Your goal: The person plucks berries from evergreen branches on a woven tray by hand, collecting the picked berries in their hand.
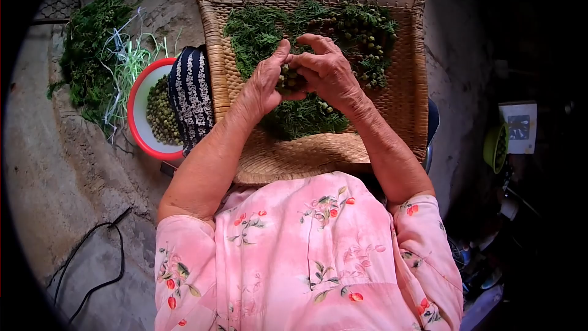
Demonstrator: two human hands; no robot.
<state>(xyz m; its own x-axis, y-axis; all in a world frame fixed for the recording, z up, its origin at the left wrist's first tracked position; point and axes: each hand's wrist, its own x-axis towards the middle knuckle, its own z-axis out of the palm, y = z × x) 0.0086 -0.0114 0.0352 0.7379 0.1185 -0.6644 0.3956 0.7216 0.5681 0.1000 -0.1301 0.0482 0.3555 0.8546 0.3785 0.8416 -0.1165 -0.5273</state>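
Note:
Both hands meet above a woven wicker tray (215, 43) resting on my lap. My left hand (268, 81) is closed on a sprig with small round green fruits (291, 78), thumb pointing up. From the other side, my right hand (329, 68) has its fingers bent in on the same sprig, its index finger arched above. The fingers partly hide the sprig and their exact grip. Feathery green foliage (256, 30) covers much of the tray, and fruit-bearing sprigs (367, 40) lie at its right. More foliage (306, 119) lies beneath my hands.
Left of the tray is a red-rimmed bowl (134, 99) with many small green fruits (160, 110), partly covered by dark patterned cloth (191, 95). Beyond it lie pale plastic strings (125, 55) and piled greenery (92, 37). A black cable (120, 257) crosses the floor. A green basket (496, 147) stands far right.

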